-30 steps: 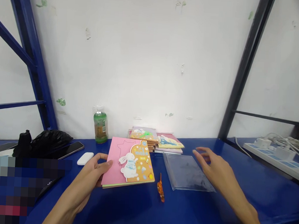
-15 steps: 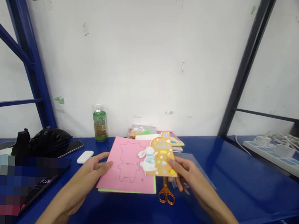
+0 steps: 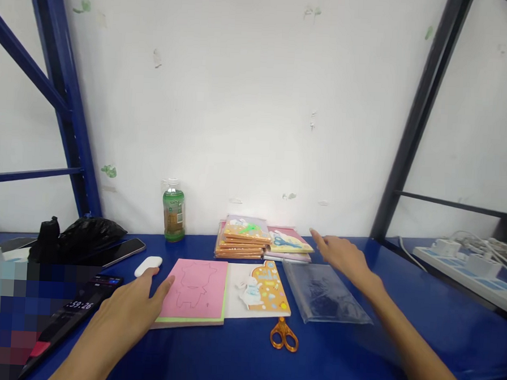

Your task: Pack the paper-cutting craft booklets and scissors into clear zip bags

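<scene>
A stack of coloured paper lies on the blue table, its pink sheet on top with a horned figure outlined on it. My left hand is at the stack's left edge, thumb and index finger apart, holding nothing; its other fingers are hidden. Beside the stack, an orange card with a white rabbit rests on a white sheet. Orange-handled scissors lie in front, their blades mostly hidden. My right hand reaches over the far side of a clear plastic sleeve, index finger stretched out, nothing held.
Stacked craft packs and a yellow pack with blue scissors stand by the wall. Around the left lie a green bottle, white earphone case, phone, black bag and lit screen. A power strip sits right.
Both hands have let go of the paper and card, which now lie on the table. My right hand has moved forward and right. The plastic sleeve and craft packs are uncovered.
</scene>
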{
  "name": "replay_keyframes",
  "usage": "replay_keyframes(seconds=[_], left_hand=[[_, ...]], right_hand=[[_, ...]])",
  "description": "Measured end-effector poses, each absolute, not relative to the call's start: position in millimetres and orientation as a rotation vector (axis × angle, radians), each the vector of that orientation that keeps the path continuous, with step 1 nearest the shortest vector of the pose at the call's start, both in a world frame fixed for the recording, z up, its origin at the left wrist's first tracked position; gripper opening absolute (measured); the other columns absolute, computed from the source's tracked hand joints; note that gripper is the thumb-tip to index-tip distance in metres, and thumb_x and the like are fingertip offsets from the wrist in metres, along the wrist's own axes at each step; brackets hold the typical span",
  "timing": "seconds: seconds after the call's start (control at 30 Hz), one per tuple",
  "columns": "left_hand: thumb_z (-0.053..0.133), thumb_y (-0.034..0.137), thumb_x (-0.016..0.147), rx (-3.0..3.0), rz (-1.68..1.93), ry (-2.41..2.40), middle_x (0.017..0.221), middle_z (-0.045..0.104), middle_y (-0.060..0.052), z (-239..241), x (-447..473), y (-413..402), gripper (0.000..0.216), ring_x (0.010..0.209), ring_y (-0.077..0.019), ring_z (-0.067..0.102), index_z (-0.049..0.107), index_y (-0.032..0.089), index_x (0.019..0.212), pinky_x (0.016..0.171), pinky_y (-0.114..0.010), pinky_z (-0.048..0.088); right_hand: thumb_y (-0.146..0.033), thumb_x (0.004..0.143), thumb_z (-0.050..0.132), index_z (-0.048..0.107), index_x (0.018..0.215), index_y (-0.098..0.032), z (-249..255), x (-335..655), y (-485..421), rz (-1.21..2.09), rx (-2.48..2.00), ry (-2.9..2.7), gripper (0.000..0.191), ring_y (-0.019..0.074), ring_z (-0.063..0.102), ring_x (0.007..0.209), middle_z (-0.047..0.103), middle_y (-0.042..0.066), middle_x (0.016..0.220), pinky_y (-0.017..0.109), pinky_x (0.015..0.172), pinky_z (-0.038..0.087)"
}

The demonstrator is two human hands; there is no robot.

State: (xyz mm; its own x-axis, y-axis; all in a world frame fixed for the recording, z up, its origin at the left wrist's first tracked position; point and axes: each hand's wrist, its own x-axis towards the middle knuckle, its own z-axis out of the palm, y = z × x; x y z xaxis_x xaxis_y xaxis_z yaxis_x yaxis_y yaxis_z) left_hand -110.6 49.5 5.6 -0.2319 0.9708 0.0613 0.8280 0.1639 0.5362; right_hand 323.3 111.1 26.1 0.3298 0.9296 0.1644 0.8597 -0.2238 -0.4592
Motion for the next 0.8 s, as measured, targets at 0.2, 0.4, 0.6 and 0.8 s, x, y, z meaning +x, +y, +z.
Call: replay_keyframes(seconds=[0.2, 0.4, 0.6, 0.8], left_hand=[[0.041, 0.061, 0.092, 1.773, 0.76, 2.114, 0.108, 0.077, -0.016, 17.0, -100.5, 45.5, 0.053, 0.102, -0.0461, 0.068, 0.067, 0.025, 0.121, 0.084, -0.05, 0.041], [0.049, 0.051, 0.091, 1.81, 0.924, 2.024, 0.099, 0.079, -0.008, 28.8, -84.4, 32.0, 0.033, 0.093, -0.0363, 0.071, 0.07, 0.03, 0.105, 0.073, -0.039, 0.042], [0.051, 0.04, 0.093, 1.985, 1.227, 1.676, 0.097, 0.078, -0.007, 30.5, -40.1, 9.9, 0.026, 0.094, -0.0318, 0.071, 0.072, 0.027, 0.1, 0.082, -0.039, 0.048], [0.059, 0.048, 0.093, 1.974, 1.255, 1.256, 0.144, 0.059, -0.005, 22.3, 5.8, -7.3, 0.033, 0.119, -0.0342, 0.061, 0.074, 0.036, 0.119, 0.104, -0.044, 0.045]], right_hand=[[-0.038, 0.1, 0.063, 0.066, 0.119, -0.018, 9.1, 337.3, 148.8, 0.562, -2.005, -1.549, 0.029, 0.0223, 0.069, 0.098, 0.068, 0.007, 0.119, 0.04, 0.084, 0.059], [-0.037, 0.101, 0.062, 0.064, 0.122, -0.017, 22.4, 349.7, 145.2, 0.546, -1.664, -1.315, 0.03, 0.0198, 0.07, 0.092, 0.069, 0.008, 0.115, 0.039, 0.079, 0.06], [-0.048, 0.095, 0.056, 0.064, 0.112, -0.021, 34.4, 352.4, 95.1, 0.392, -1.404, -1.099, 0.033, 0.0274, 0.069, 0.071, 0.076, 0.009, 0.085, 0.037, 0.057, 0.055], [-0.058, 0.088, 0.064, 0.068, 0.112, -0.023, 18.4, 317.8, 34.8, 0.73, -1.23, -1.078, 0.042, 0.0231, 0.063, 0.056, 0.071, 0.004, 0.071, 0.032, 0.046, 0.045]])
